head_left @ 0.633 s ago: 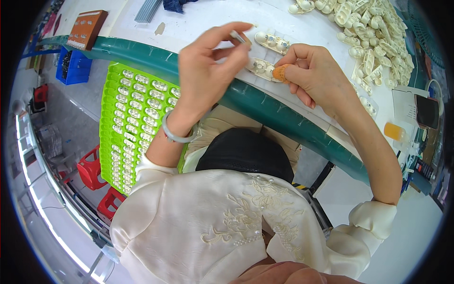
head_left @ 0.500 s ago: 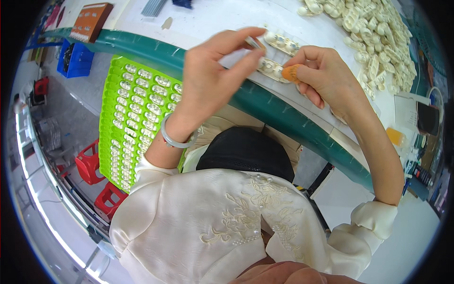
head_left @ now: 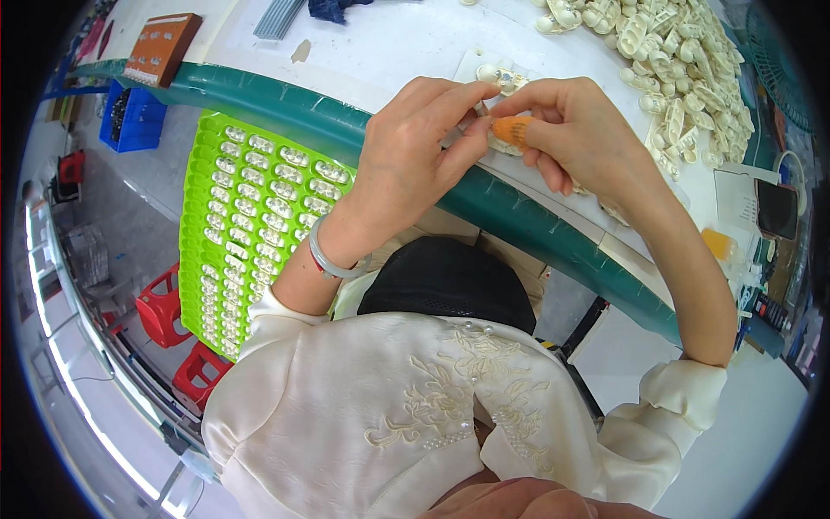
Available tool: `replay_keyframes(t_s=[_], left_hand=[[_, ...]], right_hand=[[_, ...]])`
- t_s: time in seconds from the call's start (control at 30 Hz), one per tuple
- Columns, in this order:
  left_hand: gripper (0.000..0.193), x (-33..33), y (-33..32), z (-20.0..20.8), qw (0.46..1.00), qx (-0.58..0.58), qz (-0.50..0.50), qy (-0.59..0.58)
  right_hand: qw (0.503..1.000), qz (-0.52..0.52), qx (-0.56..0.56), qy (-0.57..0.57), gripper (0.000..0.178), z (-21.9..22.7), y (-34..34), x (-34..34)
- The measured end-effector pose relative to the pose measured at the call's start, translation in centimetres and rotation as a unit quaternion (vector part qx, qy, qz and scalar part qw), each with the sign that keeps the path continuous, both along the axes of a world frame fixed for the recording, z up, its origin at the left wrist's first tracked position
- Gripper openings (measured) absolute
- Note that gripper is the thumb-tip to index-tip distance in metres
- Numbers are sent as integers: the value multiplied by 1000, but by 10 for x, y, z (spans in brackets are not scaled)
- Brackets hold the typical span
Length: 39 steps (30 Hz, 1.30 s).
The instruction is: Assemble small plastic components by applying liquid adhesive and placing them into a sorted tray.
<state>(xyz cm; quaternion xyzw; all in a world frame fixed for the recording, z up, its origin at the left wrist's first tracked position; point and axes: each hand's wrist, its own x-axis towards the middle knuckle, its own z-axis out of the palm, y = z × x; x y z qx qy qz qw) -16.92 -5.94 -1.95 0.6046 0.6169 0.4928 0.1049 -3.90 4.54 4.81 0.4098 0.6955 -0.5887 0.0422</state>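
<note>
The fingers (head_left: 462, 92) of our left hand (head_left: 406, 147) pinch a small slim piece (head_left: 482, 109), mostly hidden between thumb and forefinger, so we cannot tell its full shape. Just to the right of it, the fingers of our right hand (head_left: 592, 130) grip an orange pointed piece (head_left: 512, 131), narrow end toward the left ones; whether the two hands touch we cannot tell. Right beyond our fingertips lies a cream moulded part (head_left: 506, 78), partly covered by the hands, and below the right fingers we catch a bit of a second cream part (head_left: 504, 150). Both are on the white desk (head_left: 380, 65), whose green edge (head_left: 523, 216) runs below our fingers. Around our left wrist we wear a pale bangle (head_left: 316, 251). Beyond and to the right of the fingers we have a big heap of cream parts (head_left: 679, 73); farther right, a black-screened device (head_left: 776, 208) and a yellow container (head_left: 718, 244). Left of the fingers and nearer our body is a bright green tray (head_left: 192, 199) with rows of silvery-white pieces (head_left: 279, 207). Well to the left of the fingers we see a brown block (head_left: 160, 48), and below it a blue bin (head_left: 149, 117)
</note>
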Motion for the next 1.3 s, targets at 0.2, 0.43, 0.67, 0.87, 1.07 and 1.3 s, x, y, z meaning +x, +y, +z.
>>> replay_keyframes(t_s=[0.2, 0.43, 0.67, 0.87, 1.07, 1.3], left_hand=[[26, 2, 0, -4, 999, 18, 16, 24], [21, -17, 1, -5, 988, 38, 80, -124], [12, -76, 16, -3, 976, 34, 196, -87], [12, -107, 64, -1, 977, 21, 188, 96], [14, -108, 84, -18, 951, -34, 162, 260], [14, -98, 70, -5, 959, -25, 131, 251]], right_hand=[[1000, 9, -14, 7, 11, -8, 5, -4], [999, 2, -27, -19, 9, -3, 7, -13], [997, -23, -46, -50, 10, -8, 11, -16], [998, 0, -36, -56, 9, -1, 7, -17], [998, 9, -29, -60, 9, 3, 6, -17], [996, -20, -47, -78, 12, 0, 8, -21]])
